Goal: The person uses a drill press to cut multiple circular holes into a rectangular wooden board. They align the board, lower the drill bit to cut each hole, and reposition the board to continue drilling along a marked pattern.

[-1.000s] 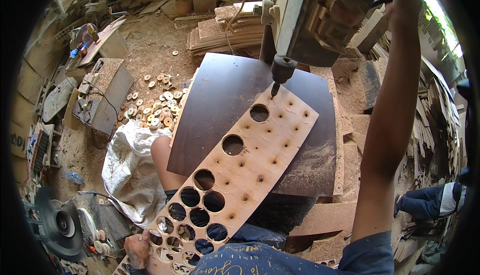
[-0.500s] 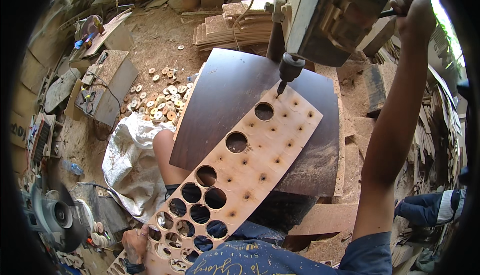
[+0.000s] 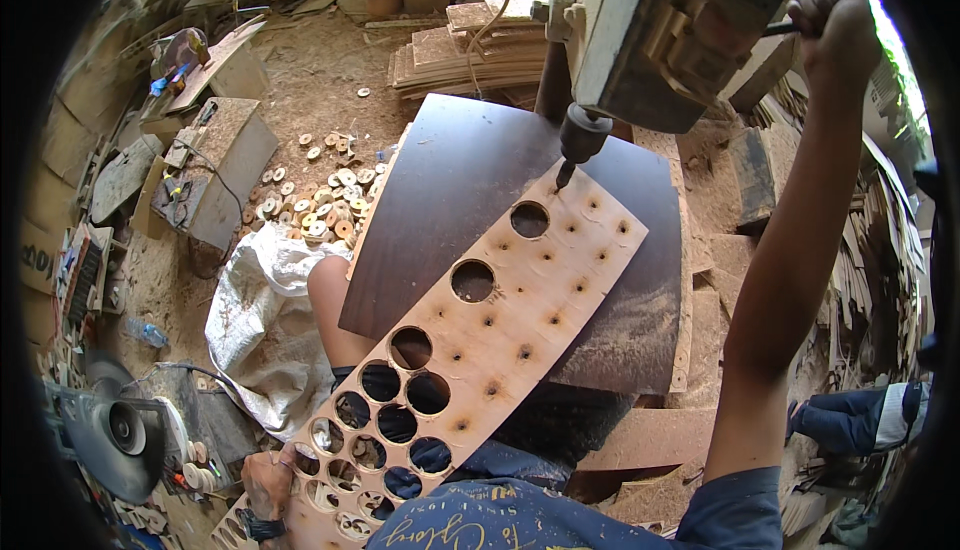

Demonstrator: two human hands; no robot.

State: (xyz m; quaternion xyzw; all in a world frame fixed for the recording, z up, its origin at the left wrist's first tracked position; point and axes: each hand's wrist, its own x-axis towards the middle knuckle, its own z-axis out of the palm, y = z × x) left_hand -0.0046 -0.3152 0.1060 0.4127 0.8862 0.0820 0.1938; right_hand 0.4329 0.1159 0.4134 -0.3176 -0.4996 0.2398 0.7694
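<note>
A long plywood board [image 3: 515,315] lies tilted across a dark work table [image 3: 455,165], reaching back over my lap. Rows of round cut-out holes fill its near end, and two more follow its left edge; small dark-ringed drill marks dot the rest. My left hand [image 3: 268,485] is closed on the board's near left edge, fingertips partly hidden. Raised at the upper right, my right hand [image 3: 838,20] wraps round the lever [image 3: 780,28] of a drill press [image 3: 680,35]. The press's chuck [image 3: 583,130] holds a dark bit [image 3: 565,172], its tip at the board's far corner.
Many wooden discs [image 3: 325,205] lie on the dusty floor to the left, beside a white sack [image 3: 260,315]. A fan [image 3: 120,425] stands at the lower left. Stacked boards [image 3: 465,55] sit behind the table. Another person's legs [image 3: 850,420] show at the right.
Little differs. The board and both hands appear very slightly shifted in the picture. The bit stays at the board's far corner, and both hands keep their holds.
</note>
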